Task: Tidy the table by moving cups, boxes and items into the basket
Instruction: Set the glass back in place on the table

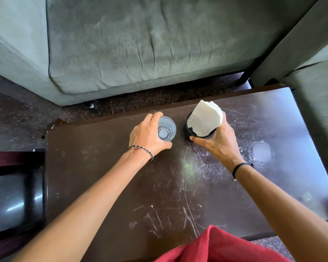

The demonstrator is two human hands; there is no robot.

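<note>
The left hand [148, 135] hides the clear glass's [167, 131] left wall. White tissue [204, 118] and the right hand [218, 140] cover most of the black holder [189, 132]. The sofa [140, 44] runs off the frame's top edge; the dark table [121, 186] is cut at the bottom.

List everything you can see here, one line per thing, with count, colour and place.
glass: 1, clear, far table edge, in left hand
holder: 1, black, right of glass, in right hand
napkins: 1 wad, white, sticking out of holder
table: 1, dark brown, scratched, centre
sofa: 1, grey-green, beyond table
side table: 1, dark, glossy, left
carpet: dark, speckled, under sofa
basket: none in view
red cloth: 1, bottom edge
left hand: 1, beaded bracelet
right hand: 1, black wristband
</note>
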